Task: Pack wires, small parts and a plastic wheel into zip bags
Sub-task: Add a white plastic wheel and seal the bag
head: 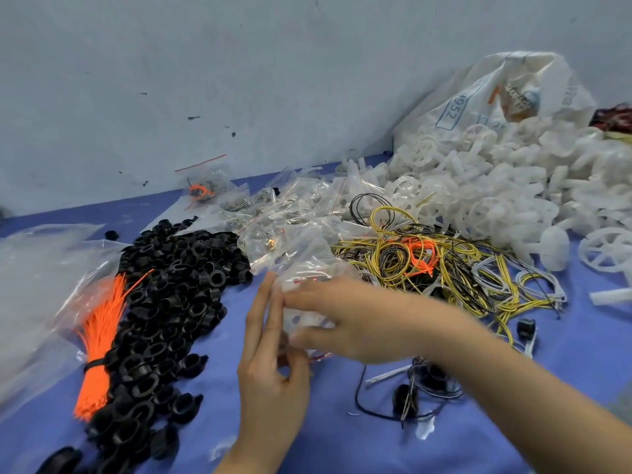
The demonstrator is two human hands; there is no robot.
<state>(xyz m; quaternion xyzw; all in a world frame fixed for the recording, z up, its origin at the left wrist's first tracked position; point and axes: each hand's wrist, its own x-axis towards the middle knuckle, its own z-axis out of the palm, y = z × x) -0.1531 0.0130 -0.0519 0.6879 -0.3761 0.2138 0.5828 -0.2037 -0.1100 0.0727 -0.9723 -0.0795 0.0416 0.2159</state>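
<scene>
Zip bag (301,302), clear and crinkled, sits between the person's two hands near the middle of the blue tabletop (342,439), just in front of a heap of other small bags (273,210). The left hand (270,364) has its long fingers straight up along the bag's left side while thumb and a curled finger pinch its lower edge; the right hand (355,323) reaches across and grips the bag from the other side, fingers curled over it. Something pale shows through the film, possibly a plastic wheel, though motion blur makes that hard to confirm. The risk from here looks like a spill: the film is slippery and held only at its edges, so if the mouth is not pressed shut along its whole seal, the contents could drop out. Loose wires (427,265) lie tangled just beyond the right hand and could snag a finger or get dragged along. Black rings (178,289) are piled toward the left edge beside an orange bundle of ties (102,336), and white plastic wheels (496,186) crowd the far right corner.
</scene>
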